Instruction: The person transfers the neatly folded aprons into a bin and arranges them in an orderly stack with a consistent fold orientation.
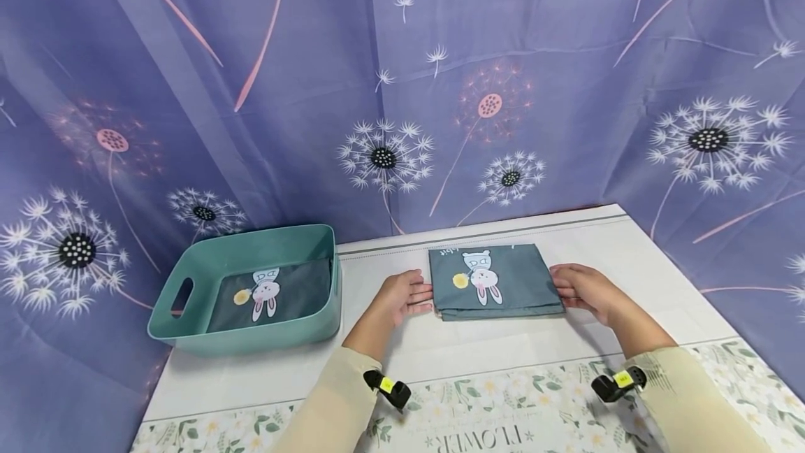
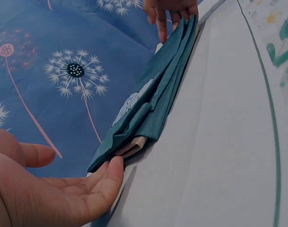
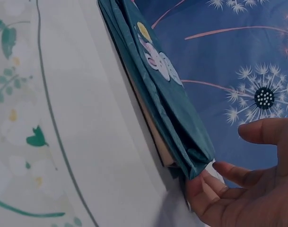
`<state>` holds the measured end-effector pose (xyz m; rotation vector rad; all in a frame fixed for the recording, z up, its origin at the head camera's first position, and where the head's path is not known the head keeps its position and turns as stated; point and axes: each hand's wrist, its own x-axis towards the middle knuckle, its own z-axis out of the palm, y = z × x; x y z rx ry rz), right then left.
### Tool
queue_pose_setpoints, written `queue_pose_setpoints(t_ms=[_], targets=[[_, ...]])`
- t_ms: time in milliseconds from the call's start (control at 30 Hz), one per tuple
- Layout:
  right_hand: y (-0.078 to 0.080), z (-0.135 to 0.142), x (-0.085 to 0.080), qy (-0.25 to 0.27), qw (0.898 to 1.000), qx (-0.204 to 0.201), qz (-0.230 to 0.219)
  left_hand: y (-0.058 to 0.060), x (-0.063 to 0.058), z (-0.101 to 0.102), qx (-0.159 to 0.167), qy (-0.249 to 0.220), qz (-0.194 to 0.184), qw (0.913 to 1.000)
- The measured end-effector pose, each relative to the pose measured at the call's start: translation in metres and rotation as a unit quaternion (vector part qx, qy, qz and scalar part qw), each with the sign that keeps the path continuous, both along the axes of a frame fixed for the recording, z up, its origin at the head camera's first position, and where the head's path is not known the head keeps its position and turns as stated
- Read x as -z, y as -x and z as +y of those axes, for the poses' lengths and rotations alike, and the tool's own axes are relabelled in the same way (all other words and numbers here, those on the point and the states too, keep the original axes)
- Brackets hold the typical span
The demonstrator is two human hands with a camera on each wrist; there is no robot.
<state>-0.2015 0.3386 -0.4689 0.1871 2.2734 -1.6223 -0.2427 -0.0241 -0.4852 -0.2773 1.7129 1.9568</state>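
Note:
A folded dark green cloth (image 1: 487, 282) with a rabbit and a yellow flower printed on top lies flat on the table in the head view. Beige material shows between its layers in the left wrist view. My left hand (image 1: 405, 296) is at its left edge, and the fingertips (image 2: 116, 165) touch the corner from the side. At the opposite edge, my right hand (image 1: 585, 289) has its fingers (image 3: 200, 187) against the cloth's end, slightly beneath it. Both thumbs stand apart from the fabric.
A green plastic bin (image 1: 251, 341) with a handle hole stands to the left, holding another folded dark cloth (image 1: 295, 292) with the same rabbit print. A white tablecloth (image 1: 478, 355) with a floral border covers the table. Behind hangs a purple dandelion curtain (image 1: 440, 89).

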Motion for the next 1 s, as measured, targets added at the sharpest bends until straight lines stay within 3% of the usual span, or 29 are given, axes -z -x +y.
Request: queue_pose_setpoints(t_ms=[367, 700, 1000], targets=[[0.0023, 0.003, 0.0064, 0.03, 1.0, 0.0, 0.0, -0.0017, -0.0008, 0.0027, 0.003, -0.013, 0.0, 0.9999], [0.0038, 0.0038, 0.0062, 0.003, 1.0, 0.005, -0.017, -0.0009, 0.0082, 0.0063, -0.004, -0.036, -0.012, 0.9993], [0.0067, -0.0019, 0.0068, 0.023, 0.999, 0.013, -0.039, 0.0002, 0.007, 0.0085, 0.044, -0.01, -0.012, 0.9989]])
